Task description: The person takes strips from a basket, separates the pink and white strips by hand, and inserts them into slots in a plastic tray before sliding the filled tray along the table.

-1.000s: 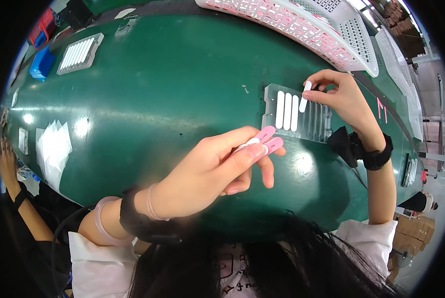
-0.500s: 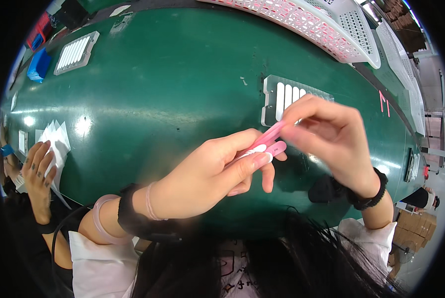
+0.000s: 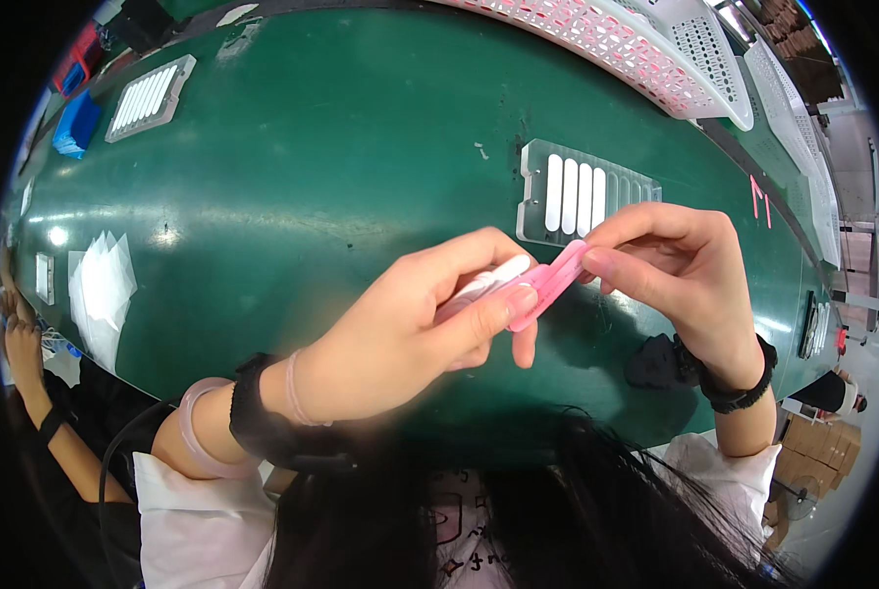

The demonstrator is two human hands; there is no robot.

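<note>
My left hand (image 3: 434, 314) is closed round a bundle of white round-ended strips (image 3: 498, 277). Its thumb presses on flat pink round-ended strips (image 3: 549, 287) that stick out of the fist to the right. With thumb and forefinger, my right hand (image 3: 675, 270) pinches the far end of a pink strip. Just beyond my hands lies a clear slotted tray (image 3: 532, 221). White strips (image 3: 577, 196) fill its left slots, while the visible slots to the right hold none. My right fingers cover the tray's near right corner.
A pink-and-white perforated basket (image 3: 636, 69) stands along the table's far edge. Another slotted tray (image 3: 153, 98) with white strips lies far left, beside a blue block (image 3: 76, 126). White sheets (image 3: 104, 294) lie at left, near another person's hand (image 3: 23, 348). Pink strips (image 3: 759, 199) rest far right.
The pink strips have turned flatter and lie over the bundle under my left thumb. My right hand has shifted slightly right and down. The other person's hand has moved left, off the white sheets.
</note>
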